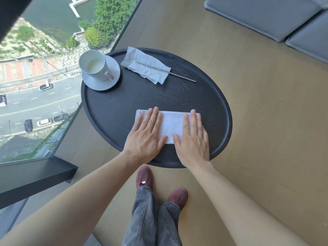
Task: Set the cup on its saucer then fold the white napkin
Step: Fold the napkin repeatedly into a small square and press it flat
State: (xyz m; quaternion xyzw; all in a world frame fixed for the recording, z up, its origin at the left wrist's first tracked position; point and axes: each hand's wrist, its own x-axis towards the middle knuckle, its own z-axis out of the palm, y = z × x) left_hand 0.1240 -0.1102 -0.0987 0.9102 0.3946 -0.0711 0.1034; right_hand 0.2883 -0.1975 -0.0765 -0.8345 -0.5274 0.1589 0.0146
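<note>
A white cup (95, 65) stands upright on its white saucer (104, 82) at the far left of the round black table (124, 107). The white napkin (171, 125) lies as a folded rectangle near the table's front edge. My left hand (146, 134) lies flat, fingers spread, on the napkin's left end. My right hand (192, 139) lies flat on its right end. Both palms press down; neither grips anything.
A crumpled paper wrapper (145, 65) with a thin metal stick (181, 76) across it lies at the table's back. A floor-to-ceiling window (40, 86) runs along the left. Grey cushions (275, 16) sit at the back right. My feet stand under the table's front edge.
</note>
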